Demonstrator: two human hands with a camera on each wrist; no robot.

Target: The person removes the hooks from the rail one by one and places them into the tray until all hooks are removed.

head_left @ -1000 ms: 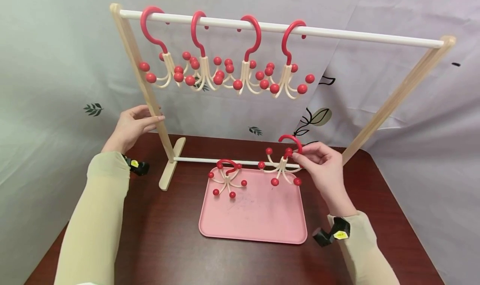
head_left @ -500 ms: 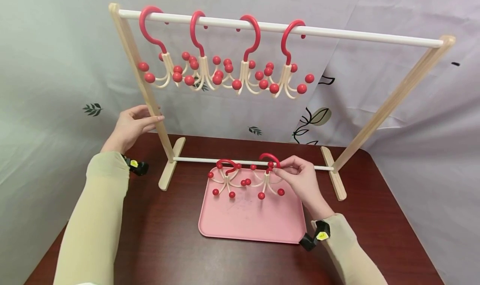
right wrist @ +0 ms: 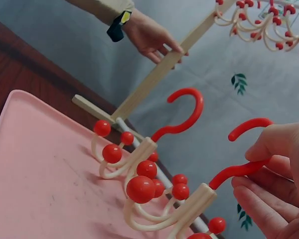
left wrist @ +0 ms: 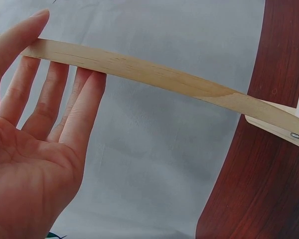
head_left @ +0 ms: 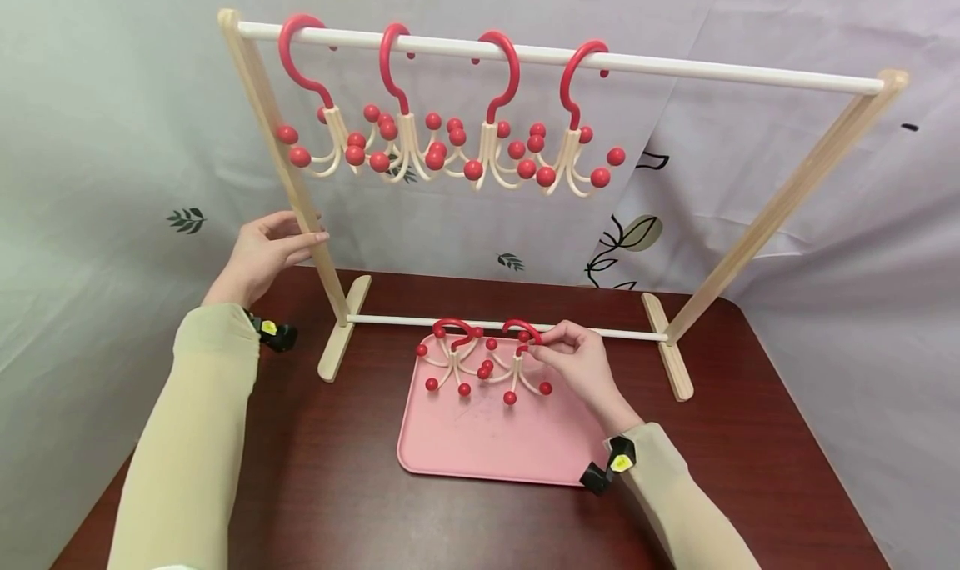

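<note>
My left hand (head_left: 262, 252) holds the wooden left post (head_left: 288, 170) of a rack, its thumb on one side and fingers on the other in the left wrist view. My right hand (head_left: 577, 360) pinches the red hook of a multi-arm hanger (head_left: 517, 365), whose cream arms end in red balls. This hanger is low over the back of a pink tray (head_left: 495, 449). Beside it on the tray stands a second, similar hanger (head_left: 453, 362), hook up. In the right wrist view, the gripped hook (right wrist: 239, 170) runs between thumb and fingers.
Several matching hangers (head_left: 407, 128) hang from the rack's white top rail (head_left: 697, 68), grouped toward its left. A lower white bar (head_left: 622, 333) runs behind the tray between the wooden feet (head_left: 667, 353). A patterned cloth (head_left: 450, 245) backs the dark red table (head_left: 337, 470).
My right hand has moved left and down with the hanger, from the tray's back right corner to beside the other hanger. The left hand stays on the post.
</note>
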